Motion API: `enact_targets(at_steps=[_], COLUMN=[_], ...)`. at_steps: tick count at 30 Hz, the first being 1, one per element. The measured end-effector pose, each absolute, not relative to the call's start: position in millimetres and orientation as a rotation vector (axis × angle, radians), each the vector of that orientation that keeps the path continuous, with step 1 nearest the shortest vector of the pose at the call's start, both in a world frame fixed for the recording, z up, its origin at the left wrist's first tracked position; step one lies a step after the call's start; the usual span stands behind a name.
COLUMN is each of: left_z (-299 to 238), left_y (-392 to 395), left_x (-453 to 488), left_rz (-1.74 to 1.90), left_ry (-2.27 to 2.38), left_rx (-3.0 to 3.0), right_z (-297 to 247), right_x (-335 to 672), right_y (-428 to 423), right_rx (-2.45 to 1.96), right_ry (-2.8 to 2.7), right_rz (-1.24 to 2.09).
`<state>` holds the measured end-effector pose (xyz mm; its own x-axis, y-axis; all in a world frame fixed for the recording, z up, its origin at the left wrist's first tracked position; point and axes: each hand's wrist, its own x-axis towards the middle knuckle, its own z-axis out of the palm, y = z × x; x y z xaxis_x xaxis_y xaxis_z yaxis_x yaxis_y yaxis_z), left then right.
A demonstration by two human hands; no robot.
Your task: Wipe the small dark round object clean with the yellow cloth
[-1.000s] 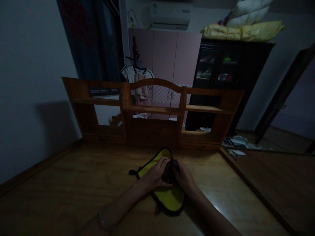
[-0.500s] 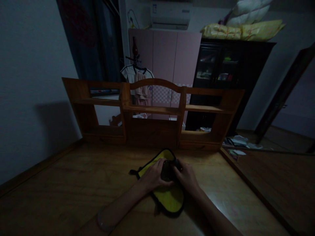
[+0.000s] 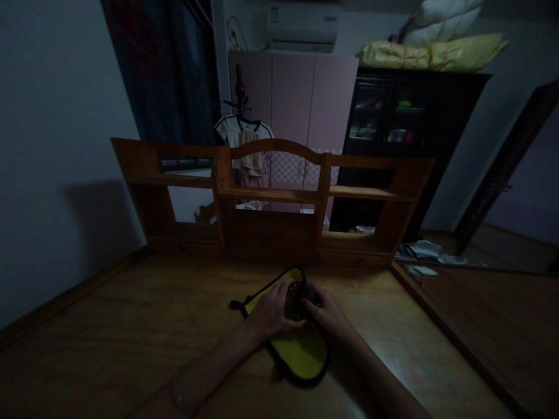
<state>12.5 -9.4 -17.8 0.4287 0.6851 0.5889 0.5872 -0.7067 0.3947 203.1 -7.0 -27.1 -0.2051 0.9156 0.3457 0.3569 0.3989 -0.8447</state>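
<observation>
A yellow cloth (image 3: 308, 355) with a black border lies spread on the wooden surface. Over its middle is a dark, round, shiny object (image 3: 295, 302); the dim light hides its exact kind. My left hand (image 3: 273, 308) curls around its left side, thumb below and fingers above. At the right, my right hand (image 3: 327, 308) is closed on a folded-up dark edge of the cloth, pressed against the object's side. The fingertips of my right hand are partly hidden.
A low wooden shelf unit (image 3: 271, 195) stands across the far end of the wooden surface (image 3: 144, 326). A raised wooden rail (image 3: 441, 320) runs along the right. Behind are a pink wardrobe (image 3: 290, 99), a dark cabinet (image 3: 419, 116) and hanging clothes (image 3: 251, 145).
My right hand has shifted slightly, and the cloth's far right edge now folds up more against the round object. My left hand stays nearly in place around it.
</observation>
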Motion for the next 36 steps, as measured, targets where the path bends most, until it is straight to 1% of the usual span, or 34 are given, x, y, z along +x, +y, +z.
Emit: enact_targets(at_steps=[5,10,18,21,28,36], left_z=[-20,-19,-12,-14,-19,-18], left_y=[-8,-9,-10,-9,-6,-5], left_x=[13,14,11,12,12,11], left_rz=[1.12,1.082,1.092,1.088,1.035,1.056], left_ry=[1.063,1.034,1.059,1.041,1.001,1.019], left_rx=[2.596,2.637,2.645,2.626,2.614,2.556], right_z=[-33,-36,-24,-21,-21,-16], right_x=[204,201,189,191,199,200], right_y=[-5,-7,-12,-14,-13,-16], right_rx=[-1.028,-0.972,-0.939,-0.987,-1.124,-1.224], right_ry=[-1.739,-1.744,-1.734,-1.764,-1.911,-1.896], right_rz=[0.85,0.823,0.849,0.802,0.578,0.598])
